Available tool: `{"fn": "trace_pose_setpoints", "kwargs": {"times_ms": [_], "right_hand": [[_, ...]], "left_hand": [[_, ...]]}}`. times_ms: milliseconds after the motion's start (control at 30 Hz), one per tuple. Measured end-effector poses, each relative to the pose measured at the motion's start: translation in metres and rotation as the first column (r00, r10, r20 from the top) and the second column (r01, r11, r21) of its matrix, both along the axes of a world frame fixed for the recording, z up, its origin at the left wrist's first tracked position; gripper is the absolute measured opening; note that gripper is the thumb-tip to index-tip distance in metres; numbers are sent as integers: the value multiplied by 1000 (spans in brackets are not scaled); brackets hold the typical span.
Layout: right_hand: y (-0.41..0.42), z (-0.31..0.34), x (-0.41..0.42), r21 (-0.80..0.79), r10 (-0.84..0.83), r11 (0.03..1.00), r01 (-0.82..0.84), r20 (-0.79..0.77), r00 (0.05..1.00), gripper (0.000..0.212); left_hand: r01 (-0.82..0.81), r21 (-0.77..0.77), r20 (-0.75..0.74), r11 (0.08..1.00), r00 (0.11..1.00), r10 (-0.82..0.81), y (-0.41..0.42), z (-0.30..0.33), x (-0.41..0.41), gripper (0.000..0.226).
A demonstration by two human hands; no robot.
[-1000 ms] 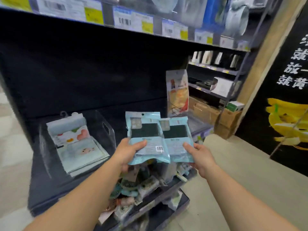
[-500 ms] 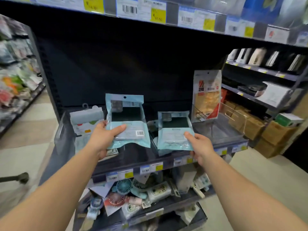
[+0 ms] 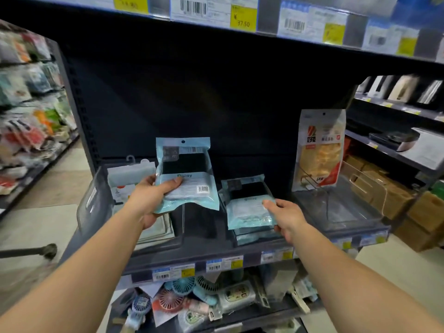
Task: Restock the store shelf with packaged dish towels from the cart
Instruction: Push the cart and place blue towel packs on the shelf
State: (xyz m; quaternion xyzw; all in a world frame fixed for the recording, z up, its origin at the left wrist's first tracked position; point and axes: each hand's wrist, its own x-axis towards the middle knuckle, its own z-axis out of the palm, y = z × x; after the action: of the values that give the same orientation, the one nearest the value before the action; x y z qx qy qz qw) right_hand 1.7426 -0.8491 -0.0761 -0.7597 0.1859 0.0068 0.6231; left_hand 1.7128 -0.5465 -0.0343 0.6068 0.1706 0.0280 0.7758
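Observation:
My left hand [image 3: 150, 200] grips a light-blue dish towel packet [image 3: 186, 174] upright above the black shelf [image 3: 199, 246], thumb across its white label. My right hand [image 3: 286, 218] holds a second light-blue packet [image 3: 248, 203] tilted back over the middle clear bin [image 3: 254, 239], where another blue packet lies under it. The two packets are apart, left one higher. The cart is out of view except a dark wheel [image 3: 49, 251] at the left.
A clear bin at left [image 3: 96, 203] holds white patterned towels [image 3: 131, 175]. An orange-and-red packet [image 3: 319, 150] stands upright in the right clear bin [image 3: 348, 212]. Small fans [image 3: 182, 287] crowd the lower shelf. Price tags line the shelf above [image 3: 242, 18]. Cardboard boxes [image 3: 394, 195] sit far right.
Both hands moved forward to the shelf and spread apart. The right packet sank down onto the middle bin. The left packet rose and stayed upright.

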Motion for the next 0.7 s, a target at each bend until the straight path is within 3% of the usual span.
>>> {"fn": "trace_pose_setpoints", "kwargs": {"times_ms": [67, 167, 233, 367, 433, 533, 700], "right_hand": [[-8, -1, 8, -9, 8, 1000, -8, -18, 1000, 36], [-20, -2, 17, -31, 48, 998, -49, -43, 998, 36], [-27, -5, 23, -85, 66, 994, -70, -43, 997, 45], [-39, -10, 29, -386, 144, 910, -152, -50, 988, 59], [-44, -10, 30, -463, 184, 864, -196, -71, 980, 57], [-45, -7, 30, -554, 232, 794, -251, -105, 967, 62], [-48, -11, 32, -719, 293, 628, -298, -136, 946, 65]], "left_hand": [[2, -4, 30, 1000, 1000, -2, -7, 4, -4, 77], [10, -12, 53, 1000, 999, -9, -18, 4, -6, 129], [11, -5, 67, 1000, 998, -10, -29, 3, -6, 115], [-5, 46, 45, 999, 999, 3, -55, 2, -10, 38], [-20, 77, 49, 997, 999, 16, -65, 1, -11, 36], [-24, 81, 41, 996, 999, 21, -78, -2, -13, 57], [-18, 86, 16, 996, 1000, 17, -101, -10, -17, 47]]}}
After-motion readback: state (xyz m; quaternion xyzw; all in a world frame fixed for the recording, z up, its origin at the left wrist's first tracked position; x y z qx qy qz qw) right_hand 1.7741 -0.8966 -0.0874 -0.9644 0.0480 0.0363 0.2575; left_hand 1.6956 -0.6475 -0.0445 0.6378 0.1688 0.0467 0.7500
